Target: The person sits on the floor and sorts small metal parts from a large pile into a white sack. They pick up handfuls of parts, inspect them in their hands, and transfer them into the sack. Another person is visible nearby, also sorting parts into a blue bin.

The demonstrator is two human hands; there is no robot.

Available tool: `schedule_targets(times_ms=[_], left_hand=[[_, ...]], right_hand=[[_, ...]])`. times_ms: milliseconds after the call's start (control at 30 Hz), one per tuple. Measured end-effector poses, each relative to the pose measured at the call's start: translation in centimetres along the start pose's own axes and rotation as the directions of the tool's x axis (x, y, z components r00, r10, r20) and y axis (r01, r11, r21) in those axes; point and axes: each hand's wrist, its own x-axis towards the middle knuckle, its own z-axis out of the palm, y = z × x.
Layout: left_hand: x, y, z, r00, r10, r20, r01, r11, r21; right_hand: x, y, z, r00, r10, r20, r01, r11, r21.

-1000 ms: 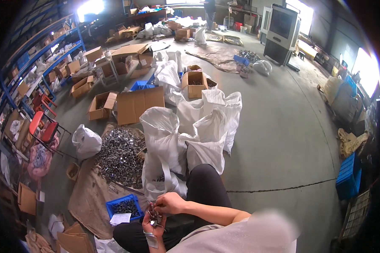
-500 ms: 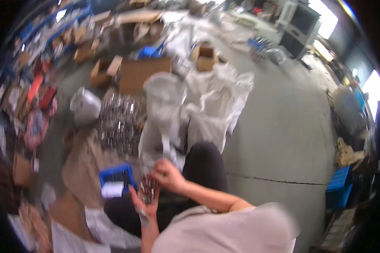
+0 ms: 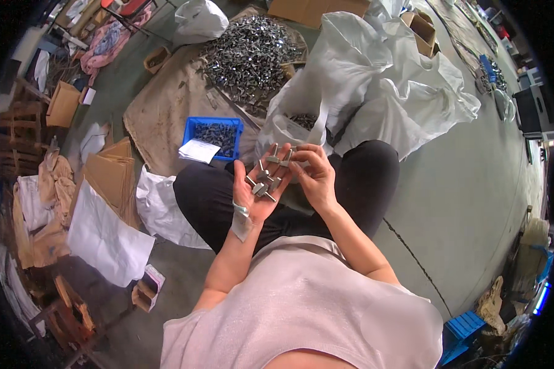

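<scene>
Head view had both bare forearms angled inward and away from the pale shirt, bringing the hands together above the lap, between the knees of the dark trousers. The left hand lay palm up, unclenched, its fingers stretched away from the body and its thumb held out to the left; a silvery strip was wrapped at the wrist. The right hand came in from the other side with its fingers bent, thumb and forefinger pinching one metal piece right at the left fingertips. The other metal pieces, blocky heads with thin shafts, rested loosely on the left palm and fingers, just beside the right hand's fingertips and pointing various ways. Beyond the left hand and to its left, near the left knee, stood a blue tray of dark parts, with a white paper over its near corner; farther off, a heap of shiny parts covered some of a brown cloth, beside white sacks
</scene>
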Motion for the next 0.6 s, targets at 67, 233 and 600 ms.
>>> schedule_targets(times_ms=[67, 233, 600], left_hand=[[0.0, 0.1, -0.3, 0.999, -0.010, 0.039, 0.012, 0.999, -0.051], [0.2, -0.1, -0.2, 1.000, -0.014, 0.012, 0.013, 0.997, 0.081], [0.0, 0.6, -0.1, 1.000, 0.025, -0.004, -0.025, 0.994, 0.111]], right_hand=[[-0.2, -0.6, -0.2, 0.999, -0.009, 0.054, 0.016, 0.992, -0.123], [-0.6, 0.9, 0.4, 1.000, -0.023, 0.004, 0.023, 0.999, 0.029], [-1.2, 0.4, 0.5, 0.999, -0.041, -0.012, 0.041, 0.998, -0.040]])
